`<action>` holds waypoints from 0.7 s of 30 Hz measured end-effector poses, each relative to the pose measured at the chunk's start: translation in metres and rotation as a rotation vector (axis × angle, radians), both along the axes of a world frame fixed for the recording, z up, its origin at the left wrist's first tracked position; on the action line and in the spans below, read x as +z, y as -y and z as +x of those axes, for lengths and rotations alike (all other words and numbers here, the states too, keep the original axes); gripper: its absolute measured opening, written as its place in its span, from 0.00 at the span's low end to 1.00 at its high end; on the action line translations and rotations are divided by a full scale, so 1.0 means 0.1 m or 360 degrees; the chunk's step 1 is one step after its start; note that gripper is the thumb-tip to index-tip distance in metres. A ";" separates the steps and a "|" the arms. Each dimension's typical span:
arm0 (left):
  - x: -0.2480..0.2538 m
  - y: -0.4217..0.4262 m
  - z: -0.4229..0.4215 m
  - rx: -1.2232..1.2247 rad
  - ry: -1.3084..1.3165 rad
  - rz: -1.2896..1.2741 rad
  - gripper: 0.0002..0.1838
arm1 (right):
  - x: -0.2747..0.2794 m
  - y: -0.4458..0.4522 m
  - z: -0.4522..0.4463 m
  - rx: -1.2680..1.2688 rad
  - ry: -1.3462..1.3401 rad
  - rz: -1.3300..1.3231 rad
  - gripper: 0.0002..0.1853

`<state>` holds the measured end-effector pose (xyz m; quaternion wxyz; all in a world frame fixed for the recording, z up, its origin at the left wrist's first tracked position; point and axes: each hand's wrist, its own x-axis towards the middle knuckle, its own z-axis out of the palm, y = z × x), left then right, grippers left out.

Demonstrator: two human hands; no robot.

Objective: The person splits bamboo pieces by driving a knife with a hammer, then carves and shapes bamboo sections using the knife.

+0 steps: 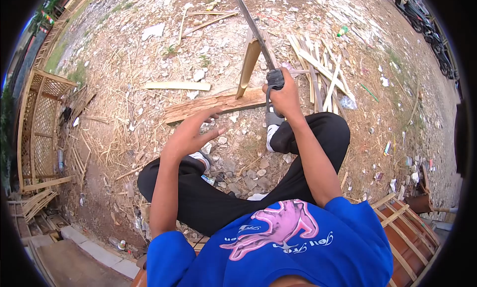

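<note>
My right hand [287,95] is closed around the dark handle of a machete [258,36], whose long narrow blade points up and away from me. A looped guard or strap hangs below the handle. My left hand [188,134] is held out with its fingers apart and nothing in it, near the left part of a rough wooden plank [198,108] on the ground. A split piece of bamboo [248,63] stands tilted with its near end on that plank, just left of the blade. Neither hand touches the bamboo.
A pile of split strips [323,71] lies to the right, and a single strip [178,85] lies behind the plank. A lattice frame [47,128] stands at the left. Stones and wood scraps cover the ground. Motorbikes [422,23] are parked far right.
</note>
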<state>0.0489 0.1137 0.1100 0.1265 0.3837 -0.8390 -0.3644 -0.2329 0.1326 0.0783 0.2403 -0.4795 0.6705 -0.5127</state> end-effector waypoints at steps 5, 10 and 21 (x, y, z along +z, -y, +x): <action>-0.53 0.05 0.34 0.0318 0.0127 -0.0094 0.26 | -0.07 0.28 -0.07 -0.0008 -0.0165 -0.0096 0.15; -0.65 0.13 0.23 0.0298 0.0068 -0.0091 0.28 | 0.03 0.19 -0.14 -0.0002 -0.0245 -0.0018 0.14; -0.42 -0.05 0.27 0.0333 0.0092 -0.0108 0.30 | 2.24 -0.27 -0.91 0.0360 -0.0257 -0.0371 0.17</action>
